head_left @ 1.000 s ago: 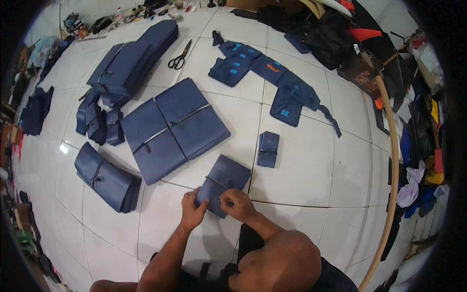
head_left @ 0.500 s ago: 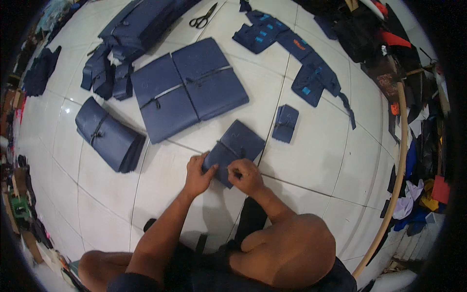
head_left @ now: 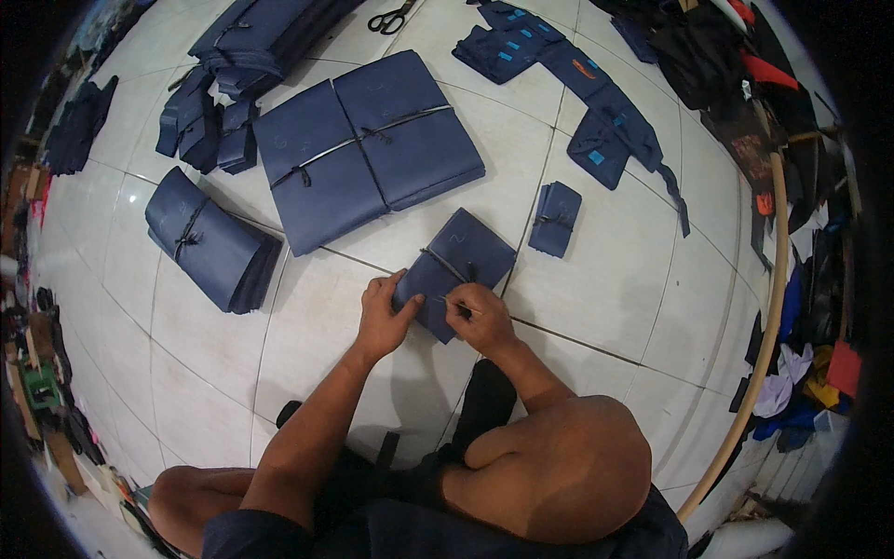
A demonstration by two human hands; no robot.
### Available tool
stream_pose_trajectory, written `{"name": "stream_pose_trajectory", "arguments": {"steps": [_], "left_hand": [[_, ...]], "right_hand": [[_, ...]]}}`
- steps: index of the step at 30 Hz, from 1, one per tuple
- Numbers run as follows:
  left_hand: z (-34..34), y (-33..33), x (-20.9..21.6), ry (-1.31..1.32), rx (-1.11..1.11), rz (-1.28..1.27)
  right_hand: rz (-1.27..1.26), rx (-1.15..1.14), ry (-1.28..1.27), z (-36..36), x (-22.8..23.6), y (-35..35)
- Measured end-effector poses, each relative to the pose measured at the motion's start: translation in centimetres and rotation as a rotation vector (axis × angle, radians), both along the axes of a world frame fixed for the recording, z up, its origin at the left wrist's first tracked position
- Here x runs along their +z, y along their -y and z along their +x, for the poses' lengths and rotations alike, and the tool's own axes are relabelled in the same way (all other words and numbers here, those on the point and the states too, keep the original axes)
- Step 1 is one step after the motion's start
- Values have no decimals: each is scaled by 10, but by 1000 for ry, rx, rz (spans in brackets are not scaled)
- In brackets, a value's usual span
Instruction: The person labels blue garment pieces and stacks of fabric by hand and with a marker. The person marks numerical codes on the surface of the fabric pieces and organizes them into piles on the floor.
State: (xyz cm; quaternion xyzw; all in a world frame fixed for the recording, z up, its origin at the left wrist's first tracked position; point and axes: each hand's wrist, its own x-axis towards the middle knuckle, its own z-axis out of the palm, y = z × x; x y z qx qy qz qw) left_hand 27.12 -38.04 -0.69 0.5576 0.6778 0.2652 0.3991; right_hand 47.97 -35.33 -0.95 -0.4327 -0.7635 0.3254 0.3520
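Observation:
A small stack of dark blue fabric pieces [head_left: 463, 244], tied with a black strip, lies on the floor before me. My left hand [head_left: 385, 312] grips its left corner, thumb on top and fingers along the edge. Over the stack's near part, my right hand [head_left: 477, 315] is closed in a pinch on a thin pen-like stick [head_left: 465, 307], its tip by the fabric. Light chalky marks show on the top piece. Beyond lies a large tied fabric stack [head_left: 321, 200]; a smaller tied bundle [head_left: 557, 214] is off to the right.
A folded, tied bundle [head_left: 200, 247] lies left, with more tied stacks [head_left: 270, 42] behind. Scissors [head_left: 389, 19] rest at the far edge. A sewn blue piece with light-blue tabs [head_left: 596, 98] is at far right. A curved wooden pole [head_left: 775, 279] borders heaped cloth on the right.
The view has shifted slightly, so the floor things sit higher in the picture. My right hand has turned a little, showing the thin stick; my left hand keeps its hold on the stack.

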Motion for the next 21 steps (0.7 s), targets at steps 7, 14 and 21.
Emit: {"name": "stream_pose_trajectory", "arguments": {"steps": [7, 14, 21], "left_hand": [[-1, 2, -8, 13, 19, 14], [-1, 3, -9, -7, 3, 48], [-4, -13, 7, -67, -52, -60]], "right_hand": [[-152, -13, -33, 0, 7, 1], [-157, -16, -7, 4, 14, 2], [-384, -256, -445, 43, 10, 18]]}}
